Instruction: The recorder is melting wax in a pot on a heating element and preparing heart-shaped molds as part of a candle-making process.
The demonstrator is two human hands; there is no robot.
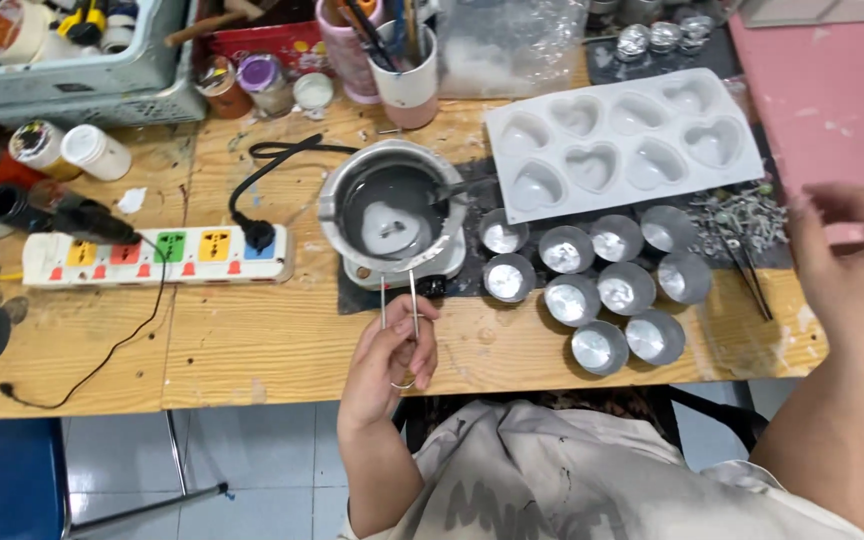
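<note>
You are holding the handle of a small metal melting pot (pixel 393 208) in your left hand (pixel 388 362), the fingers (pixel 418 318) pinching the two thin wire arms of the handle just at the near edge of the wooden tabletop (pixel 252 340). Your right hand (pixel 852 270) is hovering blurred at the right edge, fingers loosely spread and holding nothing, close to a heap of metal wick holders (pixel 742 215). Between your hands, a cluster of small round tin cups (pixel 597 280) is sitting on a dark mat. The pot is resting on a small white hotplate (pixel 402 270), with pale wax lying in grey liquid inside. To its left a white power strip (pixel 152 256) is lying flat. Further back, a white heart-shaped mould tray (pixel 622 140) is resting beside a cup of tools (pixel 407 70).
</note>
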